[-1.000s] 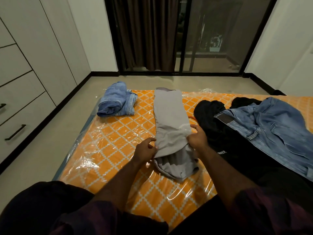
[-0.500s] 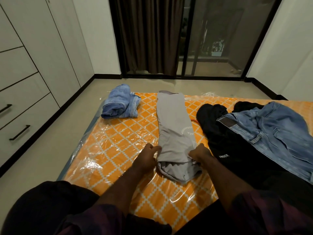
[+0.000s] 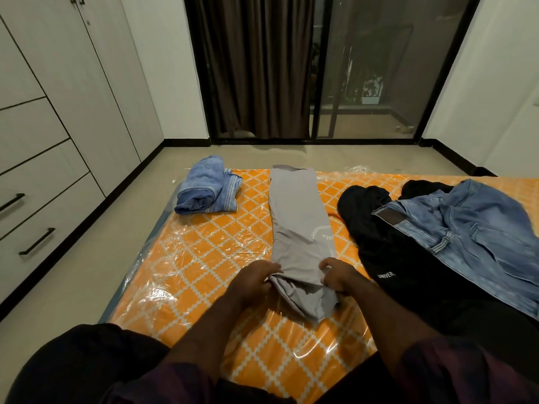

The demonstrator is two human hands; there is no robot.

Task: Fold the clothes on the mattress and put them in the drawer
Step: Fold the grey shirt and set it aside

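On mattress (image 3: 204,258): L hand (image 3: 253,279) & R hand (image 3: 338,275) fingers pinch grey garment (image 3: 300,228) near end.

White walls (image 3: 163,68), beige floor (image 3: 73,287), pale wardrobe (image 3: 67,83), brown curtain (image 3: 253,65), dark glass door (image 3: 379,62)

Left hand (image 3: 254,279) and right hand (image 3: 338,277) side by side, forearms extended forward, fingers curled, each pinching cloth
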